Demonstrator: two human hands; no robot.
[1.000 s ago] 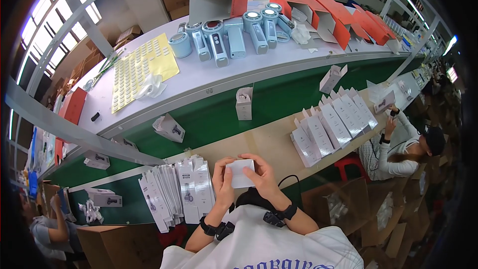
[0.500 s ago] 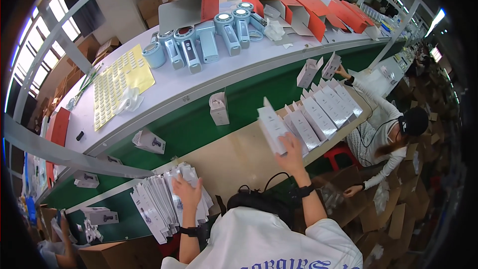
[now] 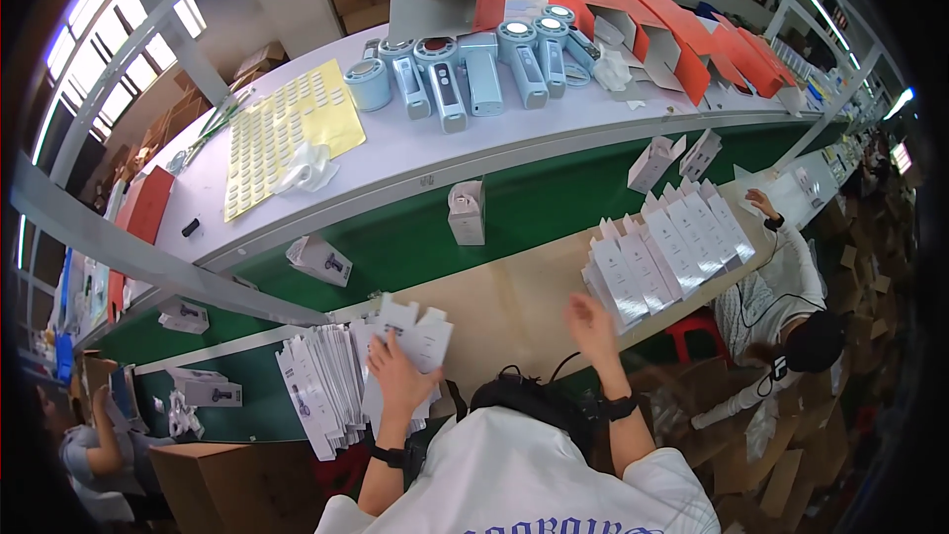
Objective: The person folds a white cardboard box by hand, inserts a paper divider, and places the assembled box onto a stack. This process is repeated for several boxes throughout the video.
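Note:
My left hand [image 3: 399,376] grips a flattened white carton [image 3: 425,338] with its flaps sticking up, just over the stack of flat cartons [image 3: 321,386]. Some of its fingers are behind the carton. My right hand [image 3: 593,328] is in the air over the beige bench, loosely open and with nothing in it, close to the near end of a row of opened-up white boxes [image 3: 618,282]. Those boxes stand side by side with their top flaps raised.
Single white boxes, including one upright box [image 3: 467,213], stand along the green conveyor belt [image 3: 376,287]. A raised shelf [image 3: 395,163] beyond holds light-blue devices [image 3: 484,79], a yellow sticker sheet [image 3: 297,129] and orange boxes [image 3: 672,40]. A co-worker [image 3: 791,316] sits at right.
The box in my right hand now stands at the row's near end, and that hand has let go. My left hand has picked up a flat carton. The co-worker's hand has left a box on the belt.

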